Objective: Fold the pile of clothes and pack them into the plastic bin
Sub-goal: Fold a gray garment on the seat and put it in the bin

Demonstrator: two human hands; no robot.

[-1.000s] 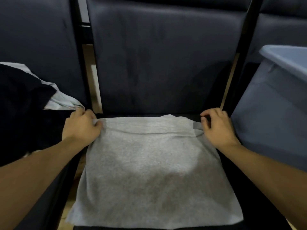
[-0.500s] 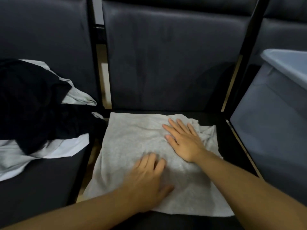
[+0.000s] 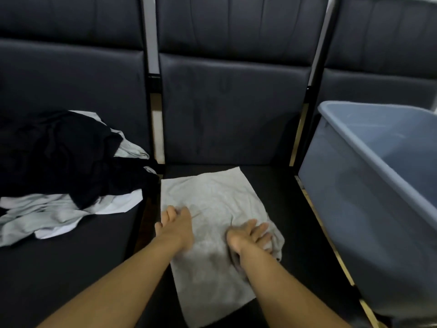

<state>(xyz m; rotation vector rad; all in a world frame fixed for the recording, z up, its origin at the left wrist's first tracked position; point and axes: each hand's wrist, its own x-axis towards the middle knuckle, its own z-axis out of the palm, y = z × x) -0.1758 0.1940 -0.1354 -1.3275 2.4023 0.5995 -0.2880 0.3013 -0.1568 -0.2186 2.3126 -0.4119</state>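
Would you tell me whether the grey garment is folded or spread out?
Partly folded: the grey garment lies as a narrow panel, its right edge bunched under the right hand.

The grey garment (image 3: 208,209) is now folded narrower on the middle seat (image 3: 279,185). The left hand (image 3: 176,224) has shifted to its left edge; the right hand (image 3: 250,235) has moved to its bunched right edge.

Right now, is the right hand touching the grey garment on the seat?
Touching. The head view shows the right hand lying on the grey garment, at its bunched right edge, fingers over the cloth.
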